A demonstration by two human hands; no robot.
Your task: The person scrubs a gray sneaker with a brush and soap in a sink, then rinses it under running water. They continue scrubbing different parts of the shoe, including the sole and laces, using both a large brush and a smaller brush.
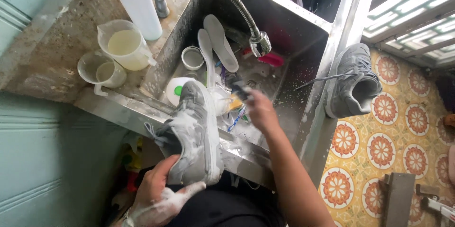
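The grey sneaker (pixel 196 132) is covered with white soap foam and it lies across the front rim of the steel sink (pixel 308 127), with the toe toward the basin and the heel toward the person's body. I think it is placed so in order that the dirty water runs down into the sink and not onto the floor. The left hand (pixel 159 194), also full of foam, grips the heel part from below, with the fingers curled around it and one finger stretched along the sole, which keeps the shoe steady.

The right hand (pixel 259 111) is just beside the toe of the shoe, over the basin, and its fingers are closed on a small brush (pixel 238 90) with a dark head; the hand is blurred, so the exact grip I cannot tell.

Inside the basin two white insoles (pixel 219 42) lean against the back wall, near a small round cup (pixel 193 58) and a white bottle with a green cap (pixel 175 89). The flexible faucet hose (pixel 251 30) hangs down over them.

On the stone counter to the left stand a measuring jug with yellowish liquid (pixel 124 44), a smaller clear cup (pixel 102 69) and a tall white bottle (pixel 135 2). The second grey sneaker (pixel 353 82) rests on the right edge of the sink, well apart, above the patterned floor tiles (pixel 393 151).
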